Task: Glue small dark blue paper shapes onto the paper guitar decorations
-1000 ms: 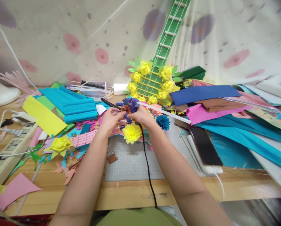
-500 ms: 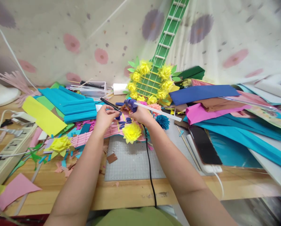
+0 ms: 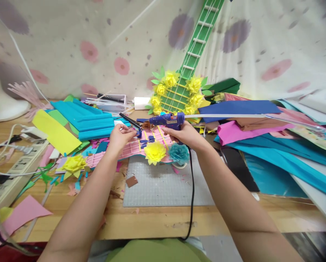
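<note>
My right hand [image 3: 182,134] is closed round a blue glue gun [image 3: 165,120], held level with its nozzle pointing left and a long clear glue stick trailing out to the right. My left hand [image 3: 121,133] pinches a small blue paper piece [image 3: 138,133] just left of the nozzle, above a pink paper guitar [image 3: 116,154] lying on the table. A yellow paper flower [image 3: 154,152] and a teal paper flower [image 3: 179,153] sit on the pink guitar, right below my hands. The gun's black cord [image 3: 191,189] runs down toward me.
A green paper guitar [image 3: 191,58] with yellow flowers leans on the cloth backdrop. Stacked coloured paper sheets [image 3: 261,127] fill the right side, teal and yellow sheets [image 3: 78,120] the left. A grey cutting mat [image 3: 163,185], black scissors [image 3: 130,120], a power strip [image 3: 18,167] and scraps lie around.
My right hand has swung the glue gun round so it lies level with its nozzle pointing left, and moved right. The left hand stays by the nozzle. The view shifted a little.
</note>
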Demonstrator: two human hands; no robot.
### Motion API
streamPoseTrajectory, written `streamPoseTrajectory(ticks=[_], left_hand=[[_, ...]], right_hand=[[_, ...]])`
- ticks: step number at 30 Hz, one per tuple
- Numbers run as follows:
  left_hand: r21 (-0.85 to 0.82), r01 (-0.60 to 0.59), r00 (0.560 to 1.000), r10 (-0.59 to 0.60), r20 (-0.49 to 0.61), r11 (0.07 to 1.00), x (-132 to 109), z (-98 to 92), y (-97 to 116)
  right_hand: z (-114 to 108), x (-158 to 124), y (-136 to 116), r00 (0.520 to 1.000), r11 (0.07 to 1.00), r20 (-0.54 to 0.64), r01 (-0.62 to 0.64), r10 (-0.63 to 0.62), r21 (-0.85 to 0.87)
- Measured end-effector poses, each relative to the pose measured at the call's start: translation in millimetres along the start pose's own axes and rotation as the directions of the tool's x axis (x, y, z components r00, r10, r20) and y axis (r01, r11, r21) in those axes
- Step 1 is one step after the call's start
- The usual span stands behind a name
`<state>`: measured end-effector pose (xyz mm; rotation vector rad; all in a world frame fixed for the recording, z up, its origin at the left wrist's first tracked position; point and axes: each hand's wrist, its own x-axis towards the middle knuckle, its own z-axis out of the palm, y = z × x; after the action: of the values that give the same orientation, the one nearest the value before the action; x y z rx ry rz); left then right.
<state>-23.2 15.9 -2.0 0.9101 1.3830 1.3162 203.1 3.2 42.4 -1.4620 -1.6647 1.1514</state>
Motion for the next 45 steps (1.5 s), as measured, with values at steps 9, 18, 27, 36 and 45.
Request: streamPoseTrajectory(ticks=[9, 18, 27, 36, 45], left_hand=[[0.04, -0.015, 0.999, 0.016, -0.028, 0.999, -5.9, 2.0, -7.1], [-0.012, -0.038, 0.999, 0.038, -0.03, 0.999, -7.6, 1.2, -7.2], [0.004, -0.031, 0.999, 0.031, -0.03, 1.0, -8.7, 0.9, -4.8], [0.006, -0.02, 0.999, 0.02, -0.033, 1.0, -10.6, 0.8, -1.9], [0.031, -0.007, 1.0, 0.008, -0.018, 0.999, -10.4, 1.6, -1.0]], right_hand=[[17.8, -5.8, 2.9, 0.99, 0.971, 0.051, 0.14, -0.133, -0.193], [23.9, 0.5, 6.8, 0.988, 0.954, 0.036, 0.155, -0.151, -0.258], [25.5, 2.4, 6.1, 0.994, 0.94, 0.039, 0.11, -0.103, -0.323], [23.7, 2.1, 2.4, 0.992, 0.953, 0.049, 0.125, -0.116, -0.275], [21.1, -0.6, -5.3, 0.996, 0.943, 0.045, 0.09, -0.079, -0.321]])
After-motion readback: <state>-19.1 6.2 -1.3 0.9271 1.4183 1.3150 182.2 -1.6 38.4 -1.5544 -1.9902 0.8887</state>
